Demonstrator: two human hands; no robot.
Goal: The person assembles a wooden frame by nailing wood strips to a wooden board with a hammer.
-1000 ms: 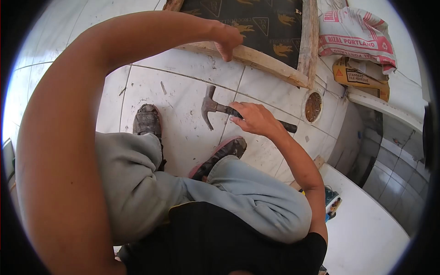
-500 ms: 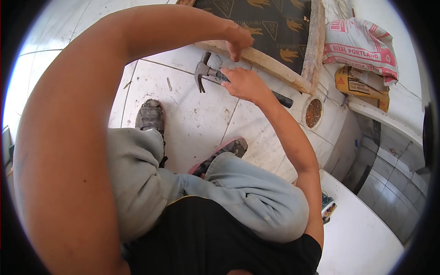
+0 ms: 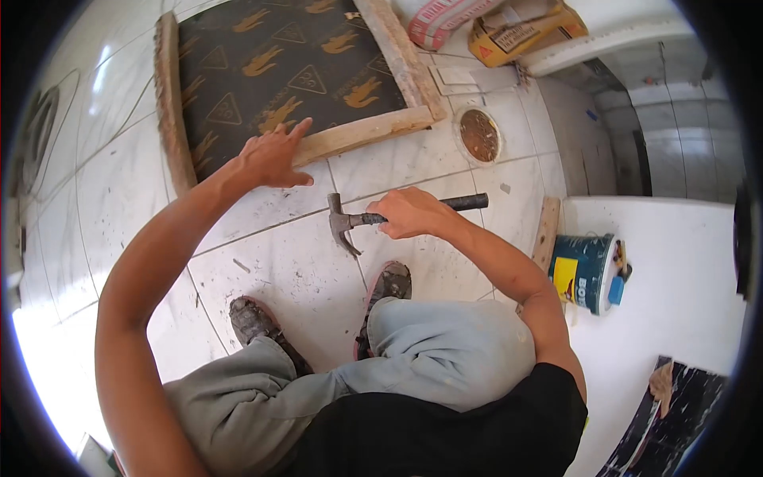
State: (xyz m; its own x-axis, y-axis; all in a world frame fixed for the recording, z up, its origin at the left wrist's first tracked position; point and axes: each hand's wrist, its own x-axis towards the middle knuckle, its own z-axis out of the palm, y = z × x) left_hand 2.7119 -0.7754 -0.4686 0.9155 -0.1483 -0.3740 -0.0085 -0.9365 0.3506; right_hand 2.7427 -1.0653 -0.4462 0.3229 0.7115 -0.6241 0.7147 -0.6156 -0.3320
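My right hand [image 3: 412, 213] grips a claw hammer [image 3: 340, 222] close behind its head, the black handle sticking out to the right. Claw pointing down toward me, the hammer is held over the tiled floor. With fingers spread, my left hand [image 3: 275, 160] is at the near-left part of a wooden frame [image 3: 358, 137]. Its fingertips overlap the near rail in this view. Inside the frame is a dark panel [image 3: 294, 60] printed with gold crocodile marks.
A round container of brown material [image 3: 479, 135] stands right of the frame. Behind it are a yellow tile adhesive bag [image 3: 528, 36] and a red-and-white cement sack [image 3: 441, 20]. A dark green bucket [image 3: 584, 273] stands on a white surface [image 3: 636, 334] to my right. Small debris dots the tiles.
The view has shifted, showing more of the frame and the bucket. My left hand has opened out and lies farther left along the frame. My right hand keeps hold of the hammer.
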